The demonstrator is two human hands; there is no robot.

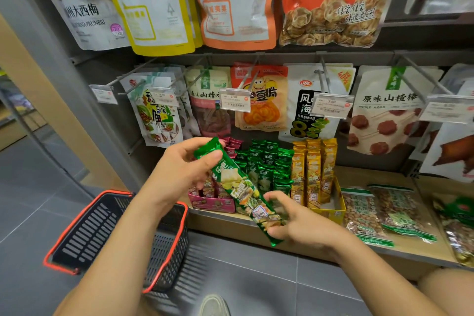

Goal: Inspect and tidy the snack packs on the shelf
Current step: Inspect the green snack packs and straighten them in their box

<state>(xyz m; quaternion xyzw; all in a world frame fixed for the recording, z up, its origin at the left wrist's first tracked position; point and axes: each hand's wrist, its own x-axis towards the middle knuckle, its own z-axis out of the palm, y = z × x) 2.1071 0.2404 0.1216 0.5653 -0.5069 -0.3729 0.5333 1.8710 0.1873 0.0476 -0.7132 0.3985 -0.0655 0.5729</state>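
Observation:
A long green snack pack (pixel 239 188) is held slantwise in front of the low shelf. My left hand (pixel 184 169) pinches its upper end and my right hand (pixel 300 223) grips its lower end. Behind it on the wooden shelf (pixel 364 174) stand rows of green packs (pixel 269 164), yellow packs (pixel 314 169) in a yellow display box (pixel 333 209), and dark red packs in a pink box (pixel 213 204).
A black basket with orange rim (pixel 84 236) sits on the grey floor at the left. Flat bags of nuts (pixel 384 210) lie on the shelf at the right. Pouches hang on hooks above, with price tags (pixel 234 103) sticking forward. A shoe (pixel 214 305) shows below.

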